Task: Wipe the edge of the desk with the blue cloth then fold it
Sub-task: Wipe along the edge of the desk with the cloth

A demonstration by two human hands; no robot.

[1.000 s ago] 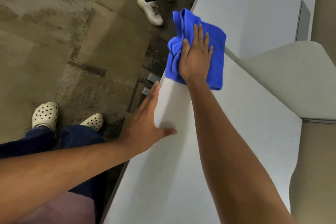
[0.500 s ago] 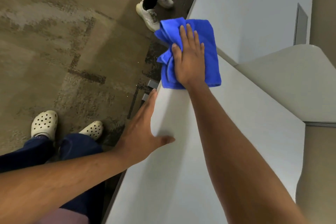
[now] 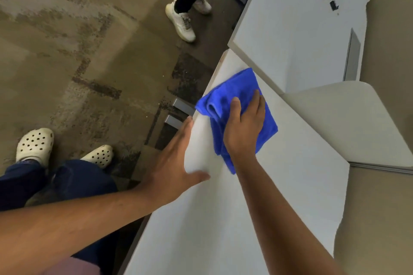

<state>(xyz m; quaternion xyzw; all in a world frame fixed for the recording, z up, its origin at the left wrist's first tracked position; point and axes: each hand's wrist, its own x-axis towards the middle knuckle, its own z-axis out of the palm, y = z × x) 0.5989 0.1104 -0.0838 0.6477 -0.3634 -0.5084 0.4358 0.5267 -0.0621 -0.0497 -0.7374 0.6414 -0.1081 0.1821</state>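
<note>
Blue cloth [image 3: 267, 121] pressed under flat right hand [image 3: 244, 128], fingers straight, nothing clenched; bunched on desk [image 3: 290, 190] left edge. At 7 o'clock from cloth, left hand [image 3: 175, 164] flat and released, fingers along edge, thumb on top. White clogs [image 3: 35, 145] at 8 o'clock.

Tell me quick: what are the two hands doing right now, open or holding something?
Left hand: open, fingers straight, resting at the edge of the desk, empty.
Right hand: open, pressing flat on the blue cloth.
</note>
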